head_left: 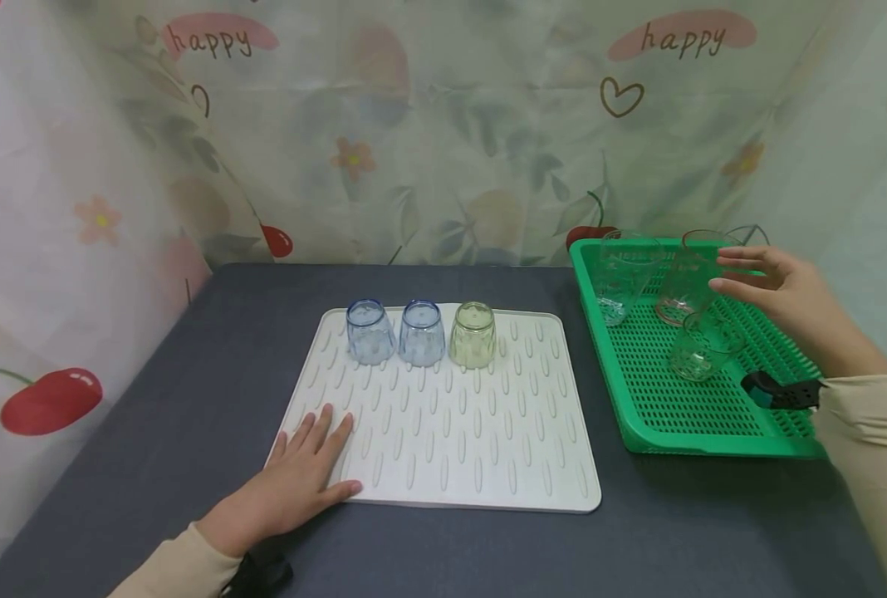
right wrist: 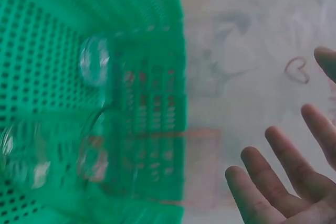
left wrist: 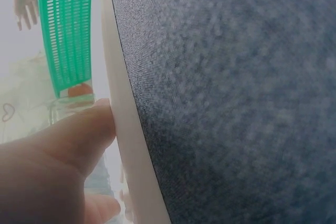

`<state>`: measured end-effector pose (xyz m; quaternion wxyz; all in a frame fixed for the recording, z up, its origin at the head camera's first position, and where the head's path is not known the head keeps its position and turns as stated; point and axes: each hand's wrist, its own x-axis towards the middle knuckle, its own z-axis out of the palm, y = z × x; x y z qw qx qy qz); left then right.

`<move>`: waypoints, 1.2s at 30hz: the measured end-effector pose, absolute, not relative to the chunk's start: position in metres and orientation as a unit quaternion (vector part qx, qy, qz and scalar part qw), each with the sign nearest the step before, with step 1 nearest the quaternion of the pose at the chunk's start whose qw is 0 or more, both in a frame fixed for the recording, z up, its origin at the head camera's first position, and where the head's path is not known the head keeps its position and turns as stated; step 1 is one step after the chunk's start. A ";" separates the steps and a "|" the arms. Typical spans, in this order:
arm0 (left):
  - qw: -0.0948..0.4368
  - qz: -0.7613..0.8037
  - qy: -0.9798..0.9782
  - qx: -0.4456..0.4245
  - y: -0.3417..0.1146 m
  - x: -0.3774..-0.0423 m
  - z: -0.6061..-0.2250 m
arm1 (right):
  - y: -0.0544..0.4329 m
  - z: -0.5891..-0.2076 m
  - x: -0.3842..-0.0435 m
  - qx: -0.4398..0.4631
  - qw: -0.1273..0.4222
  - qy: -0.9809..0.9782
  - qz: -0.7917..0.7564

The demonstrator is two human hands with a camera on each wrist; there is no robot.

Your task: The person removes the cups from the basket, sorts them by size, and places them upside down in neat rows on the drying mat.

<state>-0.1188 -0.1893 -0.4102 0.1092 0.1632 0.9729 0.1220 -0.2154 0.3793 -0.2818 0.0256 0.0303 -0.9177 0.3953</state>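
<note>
I see both released: left grip point(head_left: 297, 482) on the white ribbed tray point(head_left: 481, 448), near-left corner; right grip point(head_left: 791, 303) above the green plastic basket point(head_left: 720, 444); dark-grey desk point(head_left: 443, 556) between tray and basket.

White mat point(head_left: 458, 432): flat, left hand point(head_left: 294, 482) spread on its near left corner. Inverted along its far edge: two blue glasses point(head_left: 422, 334), one yellowish glass point(head_left: 473, 335). Green basket point(head_left: 713, 443): three upright glasses point(head_left: 623, 286), the pink glass point(head_left: 678, 289) nearest the right hand point(head_left: 791, 295).
</note>
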 end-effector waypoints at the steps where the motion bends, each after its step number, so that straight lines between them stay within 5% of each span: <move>1: 0.110 0.122 0.973 0.163 -0.189 -0.119 -0.410 | 0.382 -0.284 -0.216 0.027 0.018 -0.921 0.388; 13: 0.117 0.124 0.973 0.158 -0.187 -0.118 -0.407 | 0.400 -0.297 -0.226 0.023 -0.085 -0.930 0.356; 36: 0.132 0.121 0.972 0.153 -0.186 -0.117 -0.404 | 0.420 -0.325 -0.231 0.069 -0.151 -0.949 0.268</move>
